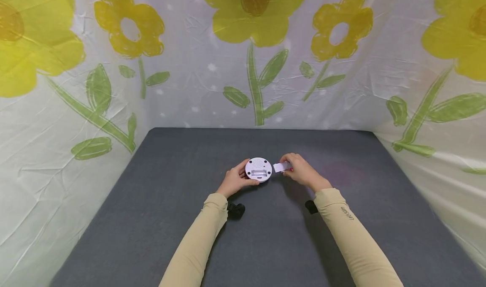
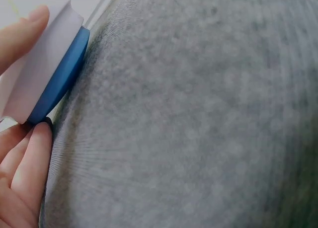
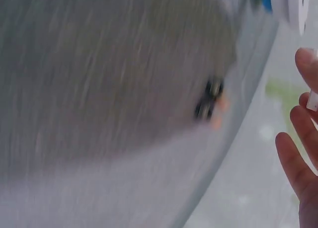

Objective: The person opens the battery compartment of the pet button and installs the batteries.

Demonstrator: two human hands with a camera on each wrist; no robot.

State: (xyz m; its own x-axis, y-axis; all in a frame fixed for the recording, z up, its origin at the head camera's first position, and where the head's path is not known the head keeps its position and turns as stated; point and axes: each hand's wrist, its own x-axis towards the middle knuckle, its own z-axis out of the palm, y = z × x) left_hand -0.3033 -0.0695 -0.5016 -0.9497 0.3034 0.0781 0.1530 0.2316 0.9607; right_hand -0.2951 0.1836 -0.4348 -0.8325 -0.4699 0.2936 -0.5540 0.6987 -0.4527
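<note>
My left hand (image 1: pixel 235 179) grips a round white device (image 1: pixel 258 163) by its left side, thumb along the front edge. Its upturned face shows a patch of small holes, dark round feet and an uncovered battery compartment. The left wrist view shows a blue underside (image 2: pixel 62 79) below its white body. Just right of the device, my right hand (image 1: pixel 301 171) pinches a flat white piece (image 1: pixel 281 166). A small red thing (image 1: pixel 291 169) shows at those fingers; its kind cannot be made out. In the right wrist view, the white piece (image 3: pixel 312 100) is partly cut off by the frame edge.
Two blurred black-and-orange cylinders (image 3: pixel 209 99), like batteries, lie on the dark grey table (image 1: pixel 152 236) in the right wrist view. A flower-printed curtain (image 1: pixel 182 80) encloses the table's back and sides. Black wrist gear (image 1: pixel 236 211) sits under the left forearm.
</note>
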